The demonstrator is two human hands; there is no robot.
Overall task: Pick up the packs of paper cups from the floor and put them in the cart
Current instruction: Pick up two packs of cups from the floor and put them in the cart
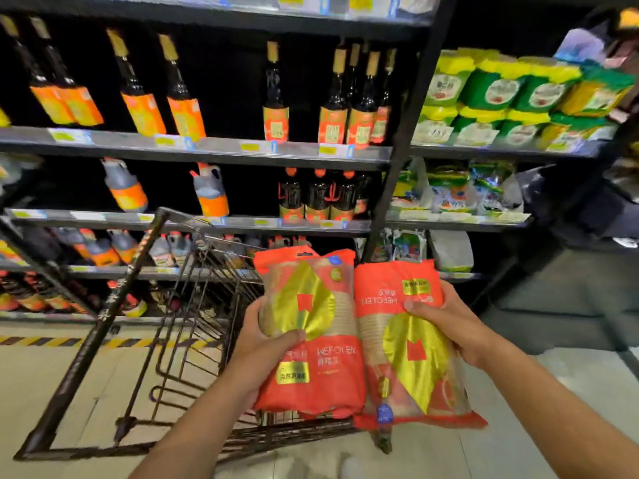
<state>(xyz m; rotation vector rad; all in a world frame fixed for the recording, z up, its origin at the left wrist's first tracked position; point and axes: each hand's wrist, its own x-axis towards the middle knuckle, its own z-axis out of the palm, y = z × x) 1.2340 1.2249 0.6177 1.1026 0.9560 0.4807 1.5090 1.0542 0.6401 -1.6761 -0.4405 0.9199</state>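
Observation:
Two red-and-gold packs of paper cups are held side by side in front of me, above the right end of the dark wire cart (pixel 193 326). My left hand (pixel 257 344) grips the left pack (pixel 318 344) around its middle, thumb across the gold leaf print. My right hand (pixel 453 326) holds the right pack (pixel 408 361) near its upper end; this pack is turned upside down. The two packs touch along their long edges. The cart's basket below them is partly hidden by the packs and my forearms.
Store shelving (pixel 207 150) stands right behind the cart, lined with dark sauce bottles (pixel 273 108) and jugs. To the right, shelves carry green and yellow bags (pixel 501 95). Yellow-black hazard tape (pixel 41 341) runs along the floor by the shelf base. Pale floor tiles (pixel 518 454) lie underfoot.

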